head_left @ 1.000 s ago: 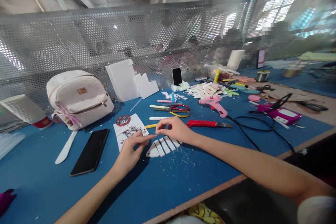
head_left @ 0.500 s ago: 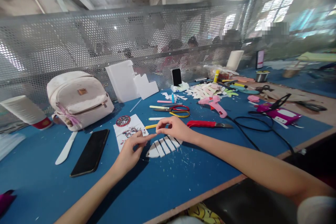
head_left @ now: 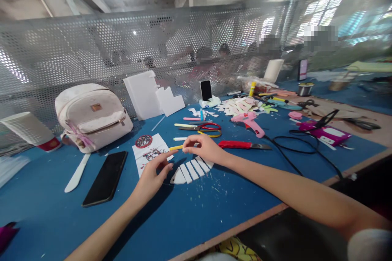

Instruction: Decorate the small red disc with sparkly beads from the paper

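My left hand [head_left: 154, 174] hovers by the paper sheet [head_left: 136, 150], its thumb and index finger apart and nothing visible between them. On that sheet lie scattered small multicoloured beads [head_left: 152, 154] and a round red-rimmed dish [head_left: 143, 141] full of them. Just to the right, my right hand [head_left: 204, 148] is pinched closed above a row of white cut strips [head_left: 192, 170] with a pointed end piece. Whatever its fingertips hold is too small or hidden to make out. A yellow marker [head_left: 175, 147] lies behind the fingers of both hands.
Behind my hands lie scissors [head_left: 211, 129], a red-handled cutter [head_left: 235, 144] and a pink glue gun [head_left: 248, 121] with its black cable. A phone [head_left: 105, 177], a white knife [head_left: 77, 173] and a backpack [head_left: 92, 116] are on the left. White scraps [head_left: 239, 106] pile up farther back.
My left index finger has pulled back from my right fingertips, and the left thumb and finger have spread apart. My right hand has barely moved and remains pinched.
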Demonstrator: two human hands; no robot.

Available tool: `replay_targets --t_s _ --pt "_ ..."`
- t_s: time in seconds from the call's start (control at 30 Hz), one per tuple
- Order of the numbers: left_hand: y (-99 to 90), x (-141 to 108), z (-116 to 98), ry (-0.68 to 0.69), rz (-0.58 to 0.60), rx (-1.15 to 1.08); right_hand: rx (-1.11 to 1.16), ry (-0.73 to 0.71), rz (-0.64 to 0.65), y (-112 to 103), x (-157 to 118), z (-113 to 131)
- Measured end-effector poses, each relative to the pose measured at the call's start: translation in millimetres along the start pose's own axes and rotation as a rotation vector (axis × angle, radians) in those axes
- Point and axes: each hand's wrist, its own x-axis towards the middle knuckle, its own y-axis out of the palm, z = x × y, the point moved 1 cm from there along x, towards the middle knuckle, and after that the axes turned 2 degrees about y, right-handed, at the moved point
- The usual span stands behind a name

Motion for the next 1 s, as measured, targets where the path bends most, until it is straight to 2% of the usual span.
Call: replay_targets --t_s 0.17,0.5,0.67,0.87,1.0 --pt "-2.3 2 1 -0.098 -0.066 -0.077 0.042 0.000 0.008 0 1 0" --pt "-3.0 4 -6 -0.061 -0.083 -0.061 0.049 -0.050 0.018 -1 3 -1" --pt "-3.6 4 -4 -0.097 -0.106 -0.162 0.063 -0.041 -0.028 -4 6 -2" --pt "-8.4 7 3 -0.127 -0.172 -0.244 0.427 0.131 -0.118 -9 8 -5" --pt "-9.5 10 12 -0.123 -0.165 -0.241 0.677 0.264 -0.185 -16 10 -11"
